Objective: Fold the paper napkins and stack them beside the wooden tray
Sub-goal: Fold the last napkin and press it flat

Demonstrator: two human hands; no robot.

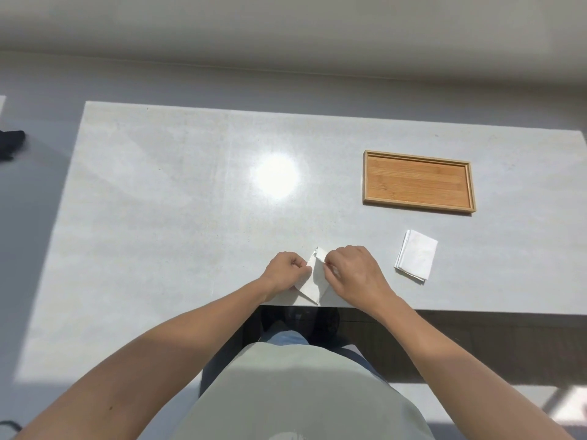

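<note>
Paper napkins are the job here, on a pale grey table (158,185) where the empty wooden tray (418,181) sits as the landmark. Just below the tray's near edge, a small stack of folded napkins (416,258) already lies done. Further from the tray, at the table's near edge, the left hand (286,272) and right hand (355,270) each hold a pinching grip on one napkin (313,281), mid-fold; it seems the last left to stack.
</note>
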